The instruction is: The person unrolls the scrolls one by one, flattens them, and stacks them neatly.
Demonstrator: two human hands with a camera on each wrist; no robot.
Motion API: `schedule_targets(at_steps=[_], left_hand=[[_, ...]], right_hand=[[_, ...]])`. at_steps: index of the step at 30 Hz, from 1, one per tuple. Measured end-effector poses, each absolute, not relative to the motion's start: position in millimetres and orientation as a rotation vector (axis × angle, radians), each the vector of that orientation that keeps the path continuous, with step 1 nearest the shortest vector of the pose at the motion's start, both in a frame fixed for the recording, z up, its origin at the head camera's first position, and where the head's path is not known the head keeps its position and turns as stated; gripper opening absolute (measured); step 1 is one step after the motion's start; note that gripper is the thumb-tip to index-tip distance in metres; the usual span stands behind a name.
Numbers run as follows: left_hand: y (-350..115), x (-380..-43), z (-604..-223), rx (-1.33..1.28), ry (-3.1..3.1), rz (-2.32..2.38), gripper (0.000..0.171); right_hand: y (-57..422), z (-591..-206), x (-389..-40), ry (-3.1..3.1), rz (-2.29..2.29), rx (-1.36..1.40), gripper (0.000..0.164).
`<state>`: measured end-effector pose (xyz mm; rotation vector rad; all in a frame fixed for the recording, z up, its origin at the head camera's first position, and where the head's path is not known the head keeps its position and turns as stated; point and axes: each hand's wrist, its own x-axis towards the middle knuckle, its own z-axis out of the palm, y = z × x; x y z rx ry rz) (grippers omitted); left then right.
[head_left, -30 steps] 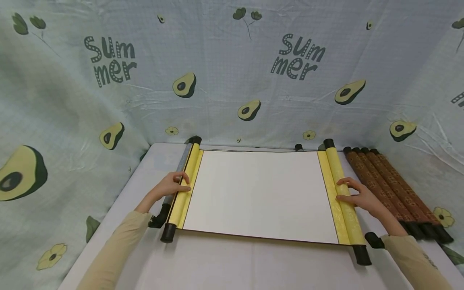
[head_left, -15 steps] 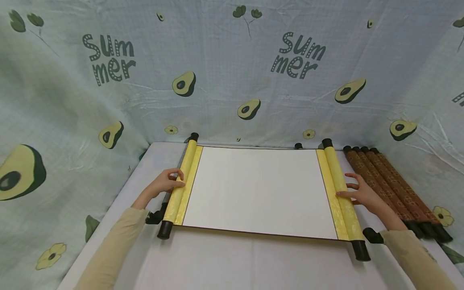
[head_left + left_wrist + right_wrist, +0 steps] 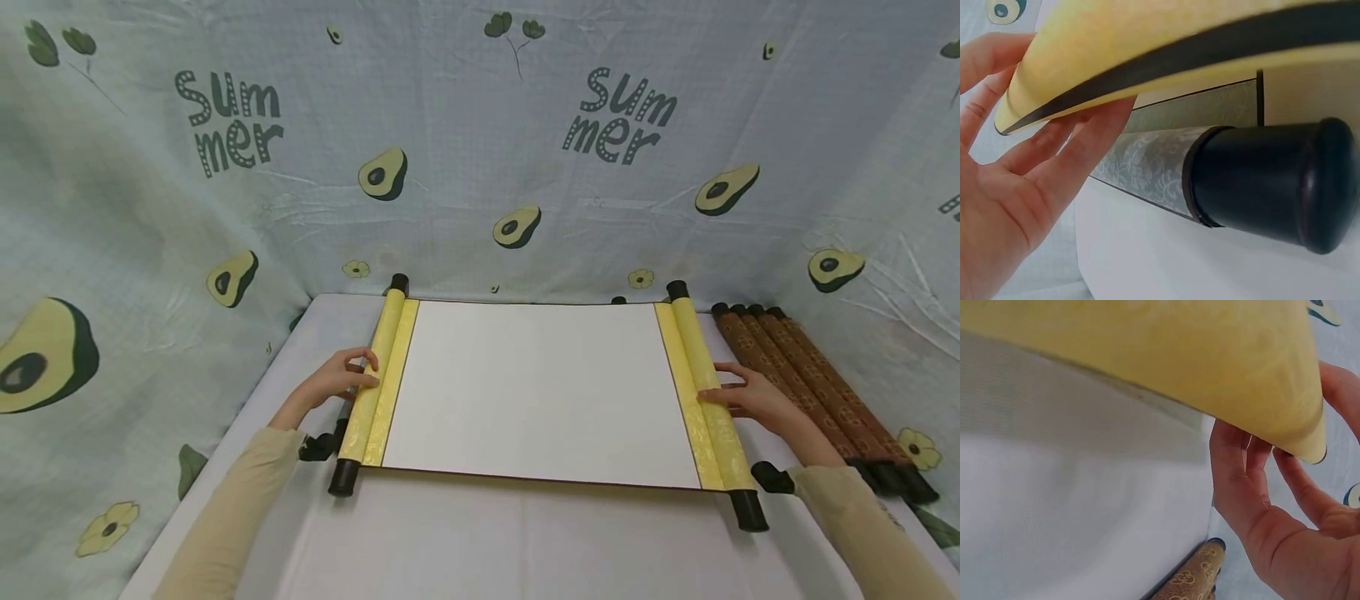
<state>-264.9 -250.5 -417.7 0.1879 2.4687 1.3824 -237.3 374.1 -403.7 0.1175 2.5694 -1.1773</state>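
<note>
An unrolled hanging scroll point(image 3: 536, 392) with a blank white panel and yellow ends stretches between both hands. My left hand point(image 3: 333, 379) grips its left yellow roll point(image 3: 372, 379), thumb on top; the left wrist view shows fingers curled underneath. On the other side my right hand point(image 3: 761, 404) holds the right yellow roll point(image 3: 708, 400), thumb over the front and fingers beneath. Black knobs cap both rolls. Below the raised left roll lies a grey patterned scroll point(image 3: 1147, 159) with a black knob point(image 3: 1266, 184); in the head view it is mostly hidden.
Several brown patterned scrolls point(image 3: 810, 383) lie side by side along the table's right edge. The white-covered table point(image 3: 510, 542) backs onto an avocado-print cloth point(image 3: 450, 108). A dark knob point(image 3: 618, 300) pokes out behind the white panel's far edge.
The yellow-ended scroll has risen slightly, first at the left, then at the right. My left hand turned its roll a little, and my right fingers moved from on top of the roll to beneath it.
</note>
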Motion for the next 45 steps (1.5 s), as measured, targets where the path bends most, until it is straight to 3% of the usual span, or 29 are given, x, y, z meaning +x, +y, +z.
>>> schedule_targets(at_steps=[23,35,45], left_hand=[[-239.7,-274.4,-421.7,0.193,2.425,1.39,0.028],[-232.4,-289.2,-416.3,0.083,2.446,1.434,0.071],[-226.0,-297.2,-410.4,-0.17,2.389,1.408,0.067]], right_hand=[[375.8,-398.0,-245.2,2.552,-1.143,0.22,0.096],[377.9,-397.1,-253.8,2.566,-1.117,0.348,0.098],[377.9,-398.6,-265.3,2.545,-1.138,0.328,0.097]])
